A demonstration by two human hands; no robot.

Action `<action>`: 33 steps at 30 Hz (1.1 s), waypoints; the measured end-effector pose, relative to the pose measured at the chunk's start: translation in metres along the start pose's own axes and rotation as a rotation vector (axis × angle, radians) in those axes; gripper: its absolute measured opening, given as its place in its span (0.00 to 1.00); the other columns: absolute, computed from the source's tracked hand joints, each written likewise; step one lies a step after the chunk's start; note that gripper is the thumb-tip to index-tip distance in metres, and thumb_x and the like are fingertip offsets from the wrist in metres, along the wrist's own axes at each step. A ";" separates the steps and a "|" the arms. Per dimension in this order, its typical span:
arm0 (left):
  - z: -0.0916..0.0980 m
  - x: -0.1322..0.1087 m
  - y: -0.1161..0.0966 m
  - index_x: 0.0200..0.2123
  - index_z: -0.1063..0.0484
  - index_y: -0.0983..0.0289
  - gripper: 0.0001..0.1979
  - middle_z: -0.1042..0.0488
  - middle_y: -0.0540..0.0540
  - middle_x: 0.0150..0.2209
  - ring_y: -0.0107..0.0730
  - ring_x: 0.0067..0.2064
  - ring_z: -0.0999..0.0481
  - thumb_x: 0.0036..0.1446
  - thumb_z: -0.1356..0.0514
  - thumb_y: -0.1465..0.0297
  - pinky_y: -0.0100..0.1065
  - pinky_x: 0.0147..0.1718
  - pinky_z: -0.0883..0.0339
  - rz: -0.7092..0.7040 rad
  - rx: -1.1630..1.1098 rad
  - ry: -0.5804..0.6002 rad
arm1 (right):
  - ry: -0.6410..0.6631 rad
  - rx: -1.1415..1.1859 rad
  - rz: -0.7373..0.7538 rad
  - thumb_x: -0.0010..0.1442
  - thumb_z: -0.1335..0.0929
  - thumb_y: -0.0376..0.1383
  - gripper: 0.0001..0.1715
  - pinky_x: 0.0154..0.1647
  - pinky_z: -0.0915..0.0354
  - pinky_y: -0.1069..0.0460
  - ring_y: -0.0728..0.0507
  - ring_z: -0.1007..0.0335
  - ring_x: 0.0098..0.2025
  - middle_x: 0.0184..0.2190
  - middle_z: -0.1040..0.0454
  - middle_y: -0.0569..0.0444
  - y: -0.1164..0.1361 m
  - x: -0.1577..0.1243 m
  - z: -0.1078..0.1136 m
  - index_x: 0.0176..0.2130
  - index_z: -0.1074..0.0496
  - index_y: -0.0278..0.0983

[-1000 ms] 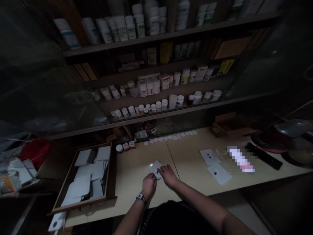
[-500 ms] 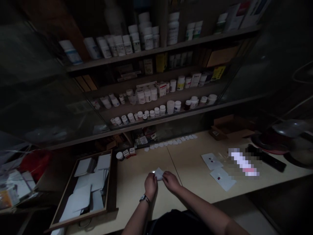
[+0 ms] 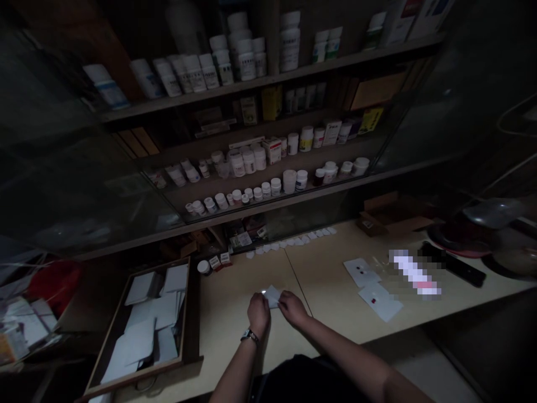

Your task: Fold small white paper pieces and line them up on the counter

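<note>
Between my two hands, just above the pale tabletop, is a small white paper [image 3: 272,295], partly folded. My left hand [image 3: 258,312], with a watch [image 3: 249,335] on its wrist, pinches the paper's left side. The fingers of my right hand [image 3: 292,308] are closed on its right edge. Off to the right lie two white paper sheets, an upper sheet [image 3: 354,263] with a few dark pills [image 3: 361,270] and a lower sheet [image 3: 386,310] with a red pill [image 3: 373,301]. A row of small folded paper packets [image 3: 298,241] runs along the back of the table.
An open drawer [image 3: 187,313] of white paper sheets [image 3: 142,336] stands at left. Shelves [image 3: 255,84] of white pill bottles rise behind the table. Small boxes [image 3: 225,258] and a white-lidded jar [image 3: 203,267] sit back left; a cardboard box [image 3: 384,215] and black phone-like object [image 3: 464,270] lie right.
The view has shifted slightly. Both hands stay on the paper in nearly the same place, and slightly more of the paper shows between them.
</note>
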State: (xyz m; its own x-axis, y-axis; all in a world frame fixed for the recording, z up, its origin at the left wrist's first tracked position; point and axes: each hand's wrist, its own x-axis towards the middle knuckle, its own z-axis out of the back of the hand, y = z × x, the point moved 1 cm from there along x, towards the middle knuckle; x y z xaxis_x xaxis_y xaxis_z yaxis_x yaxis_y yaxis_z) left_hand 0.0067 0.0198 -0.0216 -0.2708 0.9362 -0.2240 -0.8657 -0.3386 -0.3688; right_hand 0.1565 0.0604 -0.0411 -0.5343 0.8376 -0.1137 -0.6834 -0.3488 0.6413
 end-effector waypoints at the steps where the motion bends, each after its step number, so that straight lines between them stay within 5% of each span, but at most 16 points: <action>1: 0.000 0.000 0.000 0.37 0.30 0.65 0.11 0.28 0.58 0.40 0.34 0.44 0.30 0.61 0.52 0.74 0.30 0.41 0.42 0.001 0.010 0.005 | -0.007 0.014 -0.010 0.59 0.37 0.33 0.11 0.42 0.42 0.53 0.44 0.34 0.42 0.36 0.27 0.50 0.001 0.000 0.000 0.32 0.24 0.35; 14: 0.004 -0.006 -0.002 0.40 0.29 0.65 0.11 0.28 0.58 0.42 0.36 0.46 0.31 0.57 0.49 0.74 0.31 0.45 0.40 -0.008 -0.072 -0.040 | -0.054 0.077 -0.049 0.58 0.35 0.31 0.09 0.39 0.41 0.54 0.45 0.32 0.37 0.33 0.29 0.51 -0.006 0.010 -0.005 0.28 0.25 0.35; 20: -0.010 -0.017 0.008 0.49 0.31 0.66 0.18 0.31 0.60 0.50 0.37 0.52 0.33 0.57 0.51 0.76 0.35 0.51 0.39 -0.112 -0.119 -0.113 | -0.101 0.096 -0.036 0.57 0.34 0.30 0.08 0.38 0.40 0.54 0.46 0.33 0.37 0.32 0.31 0.52 -0.010 0.011 -0.009 0.27 0.28 0.35; 27: -0.028 -0.028 0.020 0.55 0.34 0.64 0.20 0.35 0.62 0.54 0.42 0.55 0.37 0.60 0.51 0.75 0.41 0.52 0.38 -0.336 0.062 -0.119 | -0.083 0.073 -0.033 0.57 0.35 0.29 0.07 0.38 0.40 0.54 0.47 0.34 0.35 0.33 0.32 0.52 -0.013 0.018 -0.010 0.28 0.29 0.35; 33: -0.031 -0.031 0.018 0.58 0.37 0.62 0.22 0.37 0.63 0.56 0.45 0.55 0.37 0.60 0.50 0.73 0.44 0.52 0.40 -0.356 0.187 -0.122 | -0.067 0.069 -0.022 0.58 0.36 0.28 0.08 0.37 0.41 0.54 0.47 0.35 0.35 0.33 0.33 0.52 -0.015 0.020 -0.010 0.28 0.30 0.34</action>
State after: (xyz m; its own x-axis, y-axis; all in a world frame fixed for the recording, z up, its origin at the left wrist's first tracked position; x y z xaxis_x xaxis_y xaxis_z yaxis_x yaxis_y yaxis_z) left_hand 0.0126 -0.0178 -0.0496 0.0211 0.9998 0.0006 -0.9726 0.0206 -0.2314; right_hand 0.1508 0.0784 -0.0607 -0.4834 0.8719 -0.0785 -0.6574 -0.3023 0.6903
